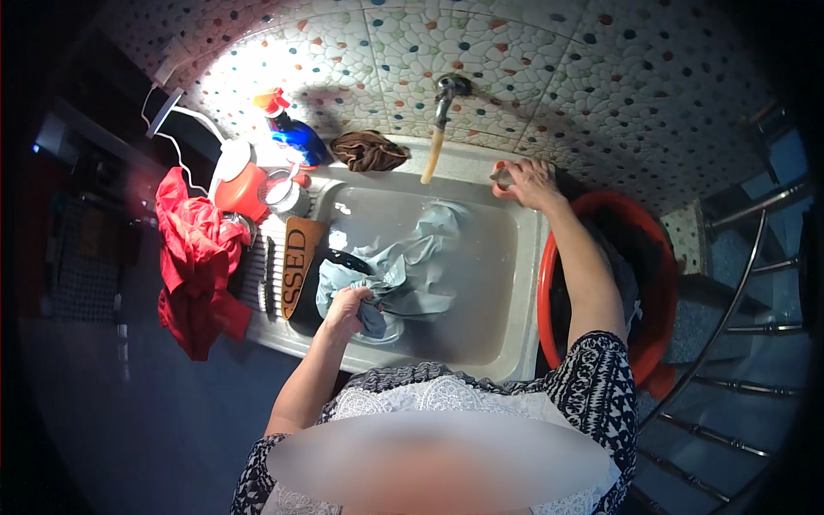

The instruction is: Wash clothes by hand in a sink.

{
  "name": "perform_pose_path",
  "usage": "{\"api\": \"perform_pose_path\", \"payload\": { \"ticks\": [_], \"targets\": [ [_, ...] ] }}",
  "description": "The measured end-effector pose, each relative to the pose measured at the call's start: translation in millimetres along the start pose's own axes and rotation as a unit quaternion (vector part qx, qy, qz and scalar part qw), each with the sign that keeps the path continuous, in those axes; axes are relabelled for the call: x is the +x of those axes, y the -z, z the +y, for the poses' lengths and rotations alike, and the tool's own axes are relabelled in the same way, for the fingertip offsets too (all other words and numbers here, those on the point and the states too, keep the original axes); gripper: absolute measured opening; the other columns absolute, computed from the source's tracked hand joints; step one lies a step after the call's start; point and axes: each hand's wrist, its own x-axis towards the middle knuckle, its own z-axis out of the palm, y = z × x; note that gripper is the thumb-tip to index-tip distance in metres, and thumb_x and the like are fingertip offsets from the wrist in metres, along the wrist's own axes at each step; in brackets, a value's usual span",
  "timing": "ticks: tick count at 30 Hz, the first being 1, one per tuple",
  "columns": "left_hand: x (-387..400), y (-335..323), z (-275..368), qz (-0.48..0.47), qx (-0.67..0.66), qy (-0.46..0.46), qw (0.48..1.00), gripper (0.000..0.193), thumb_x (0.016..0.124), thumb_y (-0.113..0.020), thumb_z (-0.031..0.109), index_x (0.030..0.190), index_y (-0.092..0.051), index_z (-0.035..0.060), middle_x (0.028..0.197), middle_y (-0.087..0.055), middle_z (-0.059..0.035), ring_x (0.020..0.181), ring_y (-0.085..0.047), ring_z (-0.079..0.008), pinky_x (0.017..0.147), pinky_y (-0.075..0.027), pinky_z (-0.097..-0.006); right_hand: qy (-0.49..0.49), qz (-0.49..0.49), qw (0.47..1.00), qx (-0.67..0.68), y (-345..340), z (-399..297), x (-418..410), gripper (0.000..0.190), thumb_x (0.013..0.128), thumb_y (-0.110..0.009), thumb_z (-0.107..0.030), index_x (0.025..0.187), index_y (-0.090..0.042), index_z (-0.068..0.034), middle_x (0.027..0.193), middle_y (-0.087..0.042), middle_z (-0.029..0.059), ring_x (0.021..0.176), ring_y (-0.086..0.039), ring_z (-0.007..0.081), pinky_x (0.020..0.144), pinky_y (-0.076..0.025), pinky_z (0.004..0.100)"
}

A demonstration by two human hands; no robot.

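Observation:
My left hand grips a bunched part of a pale grey-blue cloth garment, low on the left side of the sink. The garment lies partly under cloudy water and spreads towards the back of the basin. At the back right corner of the sink rim, my right hand has its fingers on a small orange item with a greyish middle, possibly a soap dish. A metal tap with a yellowish hose end hangs over the basin.
A red tub holding dark cloth stands right, near metal railings. Left are red cloth, a brush, a lettered board, a glass jar and a white lamp. Behind stand a blue spray bottle and brown cloth.

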Motion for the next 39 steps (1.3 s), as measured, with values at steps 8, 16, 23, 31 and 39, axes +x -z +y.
{"api": "perform_pose_path", "payload": {
  "ticks": [8,16,23,31,39],
  "targets": [
    [-15.9,-17.2,24.4,-0.083,-0.208,0.032,0.974,0.021,0.085,-0.044,0.01,0.1,-0.052,-0.0027,0.085,-0.063,-0.0172,0.075,-0.061,-0.0254,0.072,-0.051,-0.0388,0.009,0.101,0.995,-0.001,0.6,-25.1,9.2,0.036,0.077,-0.055,-0.018,0.112,-0.048,-0.01,0.117,-0.048,0.0131,0.112,-0.042,0.0311,0.093,-0.033,0.0476],
    [-23.4,-25.1,27.6,-0.138,-0.129,0.054,0.98,0.02,0.083,-0.051,0.014,0.096,-0.054,-0.0006,0.083,-0.063,-0.0155,0.071,-0.063,-0.0227,0.063,-0.052,-0.0332,0.144,-0.075,0.777,0.608,-23.5,-210.0,-39.5,0.041,0.081,-0.045,-0.006,0.12,-0.05,0.001,0.117,-0.054,0.0128,0.113,-0.046,0.0247,0.1,-0.032,0.0341],
    [-53.1,-8.5,60.1,-0.249,-0.103,0.041,0.962,0.027,0.078,-0.06,0.023,0.093,-0.057,0.0001,0.079,-0.062,-0.0169,0.067,-0.062,-0.0215,0.053,-0.049,-0.0311,0.09,-0.16,0.641,0.746,18.5,-241.4,-63.2,0.027,0.091,-0.05,-0.024,0.101,-0.059,-0.001,0.073,-0.051,-0.0025,0.069,-0.044,0.0053,0.064,-0.038,0.0204],
    [-4.5,9.7,48.4,-0.217,-0.054,0.104,0.969,0.015,0.072,-0.061,0.009,0.086,-0.061,0.0023,0.074,-0.063,-0.0073,0.067,-0.063,-0.0176,0.062,-0.053,-0.0322,-0.221,-0.075,0.478,0.847,3.6,-248.9,-93.9,0.011,0.084,-0.056,-0.014,0.084,-0.058,-0.003,0.063,-0.051,-0.0007,0.051,-0.049,0.0077,0.041,-0.04,0.0218],
    [25.6,12.7,41.2,-0.277,0.018,0.084,0.957,0.014,0.076,-0.059,0.002,0.09,-0.058,0.0025,0.077,-0.062,-0.0047,0.066,-0.061,-0.0159,0.061,-0.051,-0.0314,0.004,0.118,0.85,0.513,10.6,-291.2,-83.3,0.047,0.067,-0.056,-0.002,0.113,-0.051,-0.01,0.108,-0.048,0.012,0.09,-0.055,0.0225,0.074,-0.049,0.0317]
  ]
}}
